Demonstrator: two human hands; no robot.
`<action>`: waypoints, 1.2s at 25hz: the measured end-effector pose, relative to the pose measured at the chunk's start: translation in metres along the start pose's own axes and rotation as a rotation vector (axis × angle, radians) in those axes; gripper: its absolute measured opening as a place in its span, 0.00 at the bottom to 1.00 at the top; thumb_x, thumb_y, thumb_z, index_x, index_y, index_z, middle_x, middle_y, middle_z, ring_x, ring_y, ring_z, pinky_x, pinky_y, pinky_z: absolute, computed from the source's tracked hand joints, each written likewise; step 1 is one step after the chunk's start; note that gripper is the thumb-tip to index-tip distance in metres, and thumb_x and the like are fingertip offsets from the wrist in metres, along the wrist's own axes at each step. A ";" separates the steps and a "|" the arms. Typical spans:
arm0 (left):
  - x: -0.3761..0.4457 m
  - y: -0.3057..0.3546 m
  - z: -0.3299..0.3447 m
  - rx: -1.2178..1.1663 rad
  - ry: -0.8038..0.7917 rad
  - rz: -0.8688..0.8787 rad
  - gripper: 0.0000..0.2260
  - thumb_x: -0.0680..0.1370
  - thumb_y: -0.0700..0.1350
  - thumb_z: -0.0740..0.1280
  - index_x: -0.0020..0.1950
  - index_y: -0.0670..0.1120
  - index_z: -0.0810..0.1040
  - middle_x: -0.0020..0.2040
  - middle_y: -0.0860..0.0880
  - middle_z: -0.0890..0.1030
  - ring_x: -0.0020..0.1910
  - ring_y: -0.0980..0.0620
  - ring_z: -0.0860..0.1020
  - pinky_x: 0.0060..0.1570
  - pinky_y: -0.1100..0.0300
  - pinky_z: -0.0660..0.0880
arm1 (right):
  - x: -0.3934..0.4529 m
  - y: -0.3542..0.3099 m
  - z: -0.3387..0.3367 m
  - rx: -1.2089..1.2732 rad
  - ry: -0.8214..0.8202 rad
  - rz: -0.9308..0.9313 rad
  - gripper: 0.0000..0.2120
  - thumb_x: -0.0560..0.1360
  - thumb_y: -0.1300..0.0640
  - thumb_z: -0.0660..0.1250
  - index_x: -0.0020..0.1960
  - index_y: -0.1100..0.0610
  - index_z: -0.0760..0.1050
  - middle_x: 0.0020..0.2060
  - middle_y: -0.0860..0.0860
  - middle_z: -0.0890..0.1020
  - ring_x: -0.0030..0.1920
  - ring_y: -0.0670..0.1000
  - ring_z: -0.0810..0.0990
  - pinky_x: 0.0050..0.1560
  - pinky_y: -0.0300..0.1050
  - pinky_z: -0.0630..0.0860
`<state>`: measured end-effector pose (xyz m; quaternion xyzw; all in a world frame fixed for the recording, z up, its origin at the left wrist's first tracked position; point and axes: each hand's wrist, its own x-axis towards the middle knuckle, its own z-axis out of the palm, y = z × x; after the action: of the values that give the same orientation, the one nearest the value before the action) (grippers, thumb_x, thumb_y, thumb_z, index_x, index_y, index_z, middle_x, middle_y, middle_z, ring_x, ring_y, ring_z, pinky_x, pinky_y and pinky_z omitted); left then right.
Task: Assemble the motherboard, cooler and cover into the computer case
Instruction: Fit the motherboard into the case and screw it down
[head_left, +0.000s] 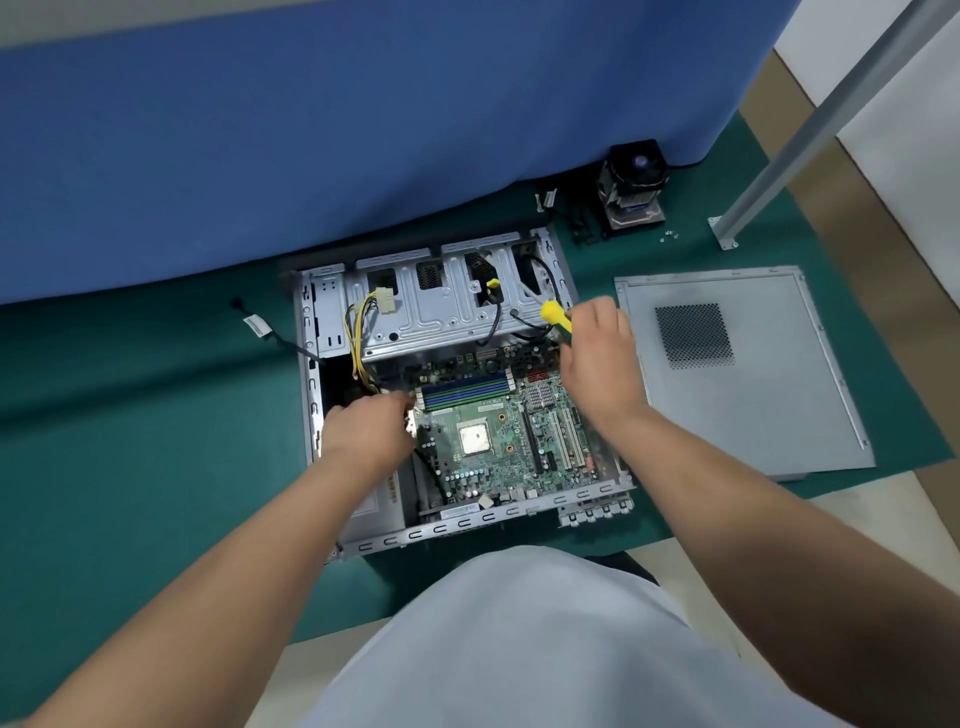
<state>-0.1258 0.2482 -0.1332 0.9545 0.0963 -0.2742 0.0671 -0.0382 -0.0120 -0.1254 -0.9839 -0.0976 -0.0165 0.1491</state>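
Motherboard (498, 441): green, lying flat inside the open case (332, 312), bare square CPU at its middle, blue memory slots along its far edge. No brand or lettering legible; white stickers on the near case rail and on a loose cable left of the case are too small to read.

Left hand (366, 434): at the board's left edge, fingers curled down onto that edge; whether they pinch anything cannot be told.

Right hand (602, 358): over the board's far right corner, fingers wrapped round a yellow-handled screwdriver (556, 318), handle tilted up and away; its tip is hidden.

Case: on its side on a green mat (130, 441), drive cage at the far end, yellow wires and black cables hanging loose.

Cover (743, 374): grey panel with a perforated vent, flat on the mat just right of the case.

Cooler (631, 189): black fan on a heatsink, beyond the case, against a blue partition (337, 130). Small screws (669, 237) lie just beside it.
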 end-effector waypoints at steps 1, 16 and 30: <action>0.002 0.001 0.000 0.001 -0.007 -0.010 0.15 0.77 0.43 0.66 0.63 0.54 0.78 0.47 0.51 0.83 0.46 0.47 0.80 0.51 0.52 0.72 | -0.001 0.001 0.002 0.010 0.000 -0.026 0.12 0.77 0.65 0.68 0.60 0.61 0.73 0.56 0.56 0.73 0.57 0.56 0.72 0.62 0.52 0.72; -0.051 -0.025 -0.013 0.091 -0.005 0.617 0.08 0.82 0.57 0.64 0.56 0.56 0.79 0.58 0.61 0.78 0.68 0.52 0.66 0.65 0.56 0.66 | 0.000 0.004 0.012 0.012 0.029 -0.066 0.14 0.73 0.66 0.72 0.58 0.60 0.76 0.53 0.55 0.75 0.53 0.55 0.71 0.58 0.50 0.74; -0.103 -0.007 0.005 -0.369 -0.057 0.151 0.06 0.80 0.49 0.72 0.42 0.55 0.80 0.40 0.54 0.79 0.37 0.54 0.77 0.29 0.69 0.65 | 0.000 0.004 0.014 -0.004 0.033 -0.076 0.13 0.74 0.64 0.70 0.58 0.60 0.76 0.52 0.55 0.74 0.53 0.56 0.71 0.58 0.51 0.74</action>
<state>-0.2154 0.2388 -0.0831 0.9223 0.0712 -0.2731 0.2640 -0.0375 -0.0120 -0.1396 -0.9793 -0.1325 -0.0385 0.1483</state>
